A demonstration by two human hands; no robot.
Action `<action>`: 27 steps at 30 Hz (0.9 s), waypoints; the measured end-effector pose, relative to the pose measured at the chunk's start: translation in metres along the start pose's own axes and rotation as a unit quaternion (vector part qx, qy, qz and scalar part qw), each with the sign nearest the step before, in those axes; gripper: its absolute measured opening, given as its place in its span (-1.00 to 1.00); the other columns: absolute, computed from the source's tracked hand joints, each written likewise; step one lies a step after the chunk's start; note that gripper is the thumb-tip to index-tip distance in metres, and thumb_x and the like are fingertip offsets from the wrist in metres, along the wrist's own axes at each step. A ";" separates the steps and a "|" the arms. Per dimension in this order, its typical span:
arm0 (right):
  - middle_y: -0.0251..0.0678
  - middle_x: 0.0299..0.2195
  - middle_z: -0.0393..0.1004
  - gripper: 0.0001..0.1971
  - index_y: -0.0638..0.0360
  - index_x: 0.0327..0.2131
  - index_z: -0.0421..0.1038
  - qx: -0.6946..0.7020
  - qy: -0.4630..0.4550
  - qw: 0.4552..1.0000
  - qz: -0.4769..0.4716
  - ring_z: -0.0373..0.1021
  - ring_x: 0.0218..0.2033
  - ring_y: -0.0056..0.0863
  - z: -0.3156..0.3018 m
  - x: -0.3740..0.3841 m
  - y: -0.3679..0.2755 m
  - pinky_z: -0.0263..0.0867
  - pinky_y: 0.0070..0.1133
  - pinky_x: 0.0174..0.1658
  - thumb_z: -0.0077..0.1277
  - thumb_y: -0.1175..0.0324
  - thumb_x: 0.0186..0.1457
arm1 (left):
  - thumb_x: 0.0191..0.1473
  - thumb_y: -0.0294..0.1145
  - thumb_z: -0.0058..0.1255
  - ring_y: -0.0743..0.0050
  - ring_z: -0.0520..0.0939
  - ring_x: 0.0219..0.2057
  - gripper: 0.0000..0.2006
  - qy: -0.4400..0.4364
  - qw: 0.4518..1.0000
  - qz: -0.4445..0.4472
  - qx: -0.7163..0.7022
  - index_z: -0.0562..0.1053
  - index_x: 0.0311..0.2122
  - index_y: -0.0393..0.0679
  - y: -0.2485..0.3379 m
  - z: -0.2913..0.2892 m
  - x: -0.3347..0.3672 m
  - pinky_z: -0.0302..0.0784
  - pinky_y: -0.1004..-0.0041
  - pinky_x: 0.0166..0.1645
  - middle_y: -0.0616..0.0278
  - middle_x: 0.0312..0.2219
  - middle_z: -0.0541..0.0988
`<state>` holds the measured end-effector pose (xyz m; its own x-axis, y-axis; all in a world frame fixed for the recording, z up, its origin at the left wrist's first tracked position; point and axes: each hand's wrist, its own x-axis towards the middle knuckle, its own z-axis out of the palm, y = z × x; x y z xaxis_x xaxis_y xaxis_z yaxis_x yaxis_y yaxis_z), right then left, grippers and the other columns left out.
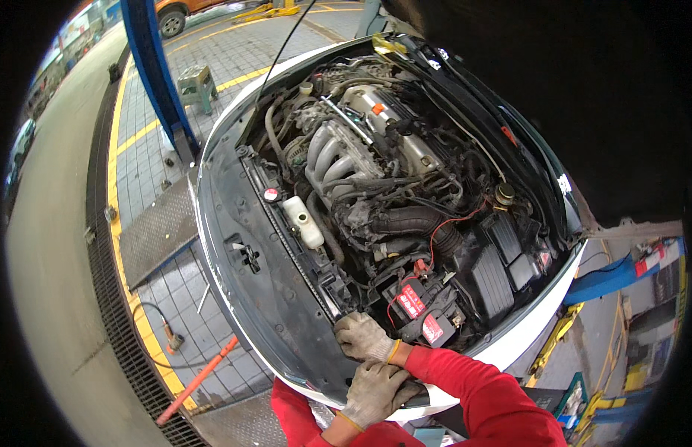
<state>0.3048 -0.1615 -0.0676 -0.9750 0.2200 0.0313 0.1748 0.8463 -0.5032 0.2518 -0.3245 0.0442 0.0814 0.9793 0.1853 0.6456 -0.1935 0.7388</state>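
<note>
My right hand (364,337), in a worn grey-white work glove, reaches across to the front corner of the engine bay. Its fingers curl down at the edge of the black radiator cover (286,298), close to the car battery (419,307) with its red label. Just below, nearer to me, my left hand (374,390) in a matching glove bends over the car's front edge by the headlight corner. Its fingers are closed together. What either hand grips is hidden beneath the gloves. A thin red wire (434,242) runs from the battery area over the engine.
The raised hood (539,67) looms dark at upper right. A ratchet-like metal tool (347,119) lies on the engine (338,153). Left of the car stand a blue lift post (156,71), a small stool (197,86) and an orange-red bar (198,380). A white reservoir (303,222) sits behind the radiator.
</note>
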 end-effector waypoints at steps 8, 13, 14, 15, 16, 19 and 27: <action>-0.36 0.10 0.64 -0.82 0.00 -0.19 0.74 0.038 -0.007 0.999 -0.002 0.50 0.18 -0.14 0.000 0.003 0.004 0.46 -0.20 0.23 0.30 0.22 0.17 | 0.33 0.18 0.26 0.00 0.77 0.07 -0.56 -0.043 0.998 -0.032 0.029 0.72 0.05 0.06 0.009 0.001 -0.001 0.54 -0.04 0.23 0.20 -0.07 0.79; -0.15 0.10 0.70 -0.72 0.05 -0.01 0.75 0.144 0.014 0.985 0.095 0.59 0.16 0.01 -0.069 -0.006 0.011 0.49 -0.20 0.27 0.15 0.14 0.44 | 0.39 0.22 0.16 -0.05 0.75 0.06 -0.52 -0.049 0.995 -0.012 0.087 0.75 0.00 0.01 0.011 0.009 0.018 0.48 -0.06 0.34 0.07 -0.11 0.78; -0.10 0.08 0.71 -0.71 0.06 0.01 0.74 0.149 0.042 0.977 0.147 0.61 0.12 0.03 -0.086 -0.015 0.011 0.52 -0.19 0.25 0.14 0.14 0.46 | 0.36 0.19 0.20 -0.08 0.67 0.19 -0.54 -0.111 0.987 -0.033 0.110 0.70 0.14 0.11 0.010 0.011 0.021 0.50 -0.06 0.31 0.03 0.04 0.72; -0.07 0.06 0.72 -0.72 0.09 0.03 0.73 0.161 0.097 0.966 0.176 0.64 0.08 0.00 -0.102 -0.031 0.008 0.54 -0.21 0.21 0.17 0.17 0.46 | 0.36 0.19 0.20 -0.10 0.67 0.19 -0.54 -0.127 0.983 -0.040 0.128 0.70 0.13 0.10 0.008 0.016 0.027 0.49 -0.06 0.32 0.01 0.02 0.72; -0.04 0.05 0.72 -0.72 0.12 0.05 0.72 0.179 0.131 0.950 0.221 0.66 0.05 -0.03 -0.115 -0.051 0.001 0.56 -0.24 0.17 0.19 0.20 0.46 | 0.35 0.20 0.21 -0.11 0.66 0.18 -0.54 -0.148 0.977 -0.062 0.140 0.71 0.12 0.09 0.009 0.021 0.027 0.47 -0.07 0.32 0.00 0.01 0.72; -0.12 -0.01 0.74 -0.69 0.30 0.14 0.64 0.325 0.226 0.875 0.277 0.65 -0.03 -0.31 -0.139 -0.102 -0.028 0.56 -0.41 0.10 0.28 0.36 0.44 | 0.30 0.17 0.27 -0.19 0.63 0.23 -0.48 -0.119 0.985 -0.084 0.097 0.68 0.14 -0.02 0.015 0.032 0.025 0.46 -0.09 0.36 -0.02 0.12 0.68; -0.33 -0.16 0.64 -0.62 0.43 0.17 0.52 0.522 0.262 0.755 0.297 0.51 -0.17 -0.56 -0.119 -0.158 -0.138 0.48 -0.53 -0.04 0.30 0.43 0.39 | 0.34 0.07 0.26 -0.28 0.52 0.40 -0.41 -0.062 0.985 -0.156 0.034 0.58 0.23 -0.22 0.050 -0.003 -0.075 0.47 -0.10 0.45 -0.17 0.33 0.55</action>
<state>0.4511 -0.2554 0.0993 -0.5309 0.8036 -0.2689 0.0903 -0.2619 -0.9609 0.2762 -0.4083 0.0691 -0.0396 0.9910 -0.1280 0.7035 0.1186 0.7007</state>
